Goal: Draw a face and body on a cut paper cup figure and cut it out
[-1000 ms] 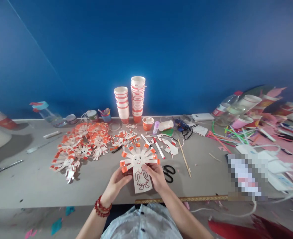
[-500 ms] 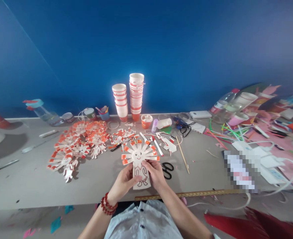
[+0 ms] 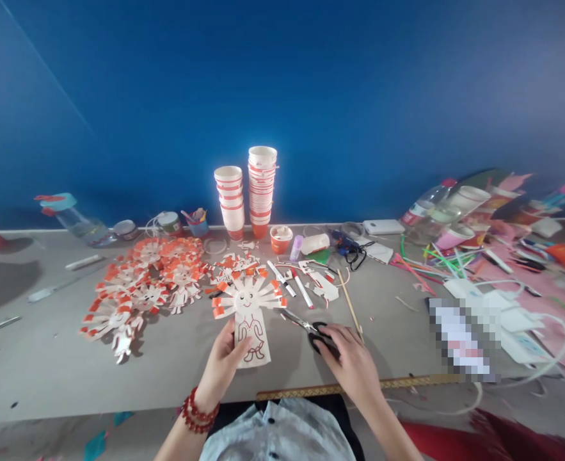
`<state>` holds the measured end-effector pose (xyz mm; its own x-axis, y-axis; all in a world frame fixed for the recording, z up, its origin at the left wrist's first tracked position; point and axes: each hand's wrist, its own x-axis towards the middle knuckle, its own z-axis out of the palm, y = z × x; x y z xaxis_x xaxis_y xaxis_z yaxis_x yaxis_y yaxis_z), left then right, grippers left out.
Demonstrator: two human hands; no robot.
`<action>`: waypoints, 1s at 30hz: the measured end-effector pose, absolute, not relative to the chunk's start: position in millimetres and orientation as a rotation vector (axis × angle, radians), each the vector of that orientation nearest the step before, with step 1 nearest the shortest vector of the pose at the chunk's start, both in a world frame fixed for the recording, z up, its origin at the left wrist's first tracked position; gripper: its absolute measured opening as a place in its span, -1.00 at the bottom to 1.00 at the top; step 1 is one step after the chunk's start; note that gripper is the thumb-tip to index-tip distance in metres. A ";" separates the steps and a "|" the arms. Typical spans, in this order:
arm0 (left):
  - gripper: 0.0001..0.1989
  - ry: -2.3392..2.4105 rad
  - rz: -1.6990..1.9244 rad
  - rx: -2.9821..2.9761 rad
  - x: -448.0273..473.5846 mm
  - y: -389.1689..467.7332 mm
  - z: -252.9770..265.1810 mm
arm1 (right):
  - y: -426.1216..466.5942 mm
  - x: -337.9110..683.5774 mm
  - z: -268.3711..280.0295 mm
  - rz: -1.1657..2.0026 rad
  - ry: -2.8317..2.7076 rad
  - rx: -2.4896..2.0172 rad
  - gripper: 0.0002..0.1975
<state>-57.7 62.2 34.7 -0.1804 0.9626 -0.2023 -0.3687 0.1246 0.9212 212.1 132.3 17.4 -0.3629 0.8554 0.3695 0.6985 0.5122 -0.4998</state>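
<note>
Pinched in my left hand [image 3: 225,356] is a paper doll [image 3: 249,320]. Its round white face has a drawn smile and a fringe of orange-tipped strips, and a body outline is drawn on the uncut paper strip below. My right hand [image 3: 352,358] is at the black handles of a pair of scissors [image 3: 311,326], thumb and fingers curled round the loops. The blades lie on the table, slightly parted, pointing toward the doll. Just beyond are a red-capped marker [image 3: 302,288] and a black-capped marker [image 3: 281,278].
Finished-looking paper dolls [image 3: 148,275] lie heaped on the left. Two stacks of paper cups [image 3: 262,192] stand by the blue wall. Paper scraps [image 3: 238,264], a wooden stick [image 3: 350,304] and a glue gun [image 3: 347,244] lie mid-table; a power strip [image 3: 498,320] with cables is right.
My right hand has let go of the doll and moved right to the scissors' handles. My left hand has shifted left with the doll still in it.
</note>
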 end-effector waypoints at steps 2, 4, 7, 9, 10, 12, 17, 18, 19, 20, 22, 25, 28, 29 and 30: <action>-0.49 1.162 1.418 0.681 -57.7 63.8 31.5 | 130.1 220.2 16.5 0.195 -2.264 -1.273 -0.83; -0.45 1.168 1.446 0.669 -55.7 65.5 30.0 | 130.7 218.9 19.8 0.118 -2.349 -1.331 -0.82; -0.46 1.155 1.465 0.681 -52.5 67.0 33.1 | 136.7 210.1 30.8 0.107 -2.467 -1.478 -0.89; -0.49 1.141 1.473 0.686 -52.3 67.3 36.9 | 142.0 205.5 38.3 0.145 -2.533 -1.555 -0.92; -0.51 1.139 1.480 0.685 -53.0 67.3 38.6 | 144.5 204.2 41.5 0.175 -2.558 -1.589 -0.94; -0.53 1.139 1.493 0.683 -55.8 67.3 40.5 | 148.8 203.5 46.3 0.254 -2.597 -1.654 -0.96; -0.57 1.135 1.529 0.685 -63.6 68.3 38.9 | 155.3 208.7 54.3 0.483 -2.493 -1.779 -0.95; -0.57 1.135 1.539 0.680 -64.5 68.7 38.4 | 155.4 210.4 55.1 0.582 -2.417 -1.769 -0.95; -0.56 1.138 1.551 0.670 -65.1 69.2 38.1 | 154.9 211.8 55.4 0.722 -2.328 -1.731 -0.93; -0.56 1.144 1.563 0.656 -65.6 69.8 37.9 | 153.5 212.8 54.9 0.902 -2.224 -1.668 -0.91; -0.56 1.169 1.597 0.619 -66.1 71.2 38.4 | 147.6 211.9 52.0 1.323 -1.972 -1.498 -0.81; -0.56 1.189 1.660 0.577 -65.4 73.4 41.2 | 132.3 200.2 46.5 1.805 -1.590 -1.298 -0.67; -0.52 1.175 1.678 0.578 -61.5 74.6 46.1 | 115.3 178.2 45.5 1.935 -1.433 -1.186 -0.61; -0.51 1.174 1.678 0.578 -59.3 74.7 47.7 | 110.8 170.3 46.4 1.944 -1.422 -1.143 -0.59; -0.50 1.176 1.683 0.572 -56.9 74.5 48.9 | 107.4 162.9 47.6 1.969 -1.417 -1.106 -0.56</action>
